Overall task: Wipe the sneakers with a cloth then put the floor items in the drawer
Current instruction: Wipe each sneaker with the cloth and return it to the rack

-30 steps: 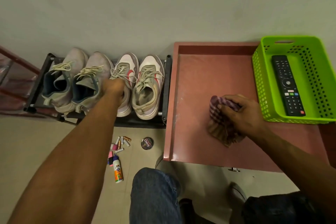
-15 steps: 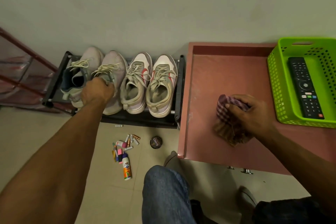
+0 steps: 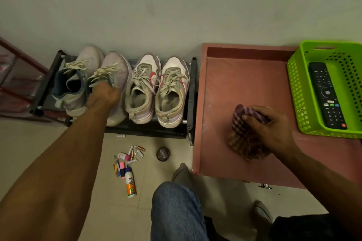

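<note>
Two pairs of sneakers stand on a low black shoe rack: a pale grey pair on the left and a white pair with red marks on the right. My left hand reaches into the right grey sneaker and grips it at its opening. My right hand grips a bunched checked cloth that lies on the pink cabinet top. On the floor lie several batteries, small coloured items, a glue bottle and a round dark tin.
A green perforated basket holding a black remote sits on the cabinet top at the right. Drawer knobs show under the cabinet's front edge. A red frame stands at far left. My jeans-clad knee is at bottom centre.
My left hand moved left from the white sneaker to the right grey sneaker and took hold of it. My right hand stays on the cloth. The view shifted slightly left.
</note>
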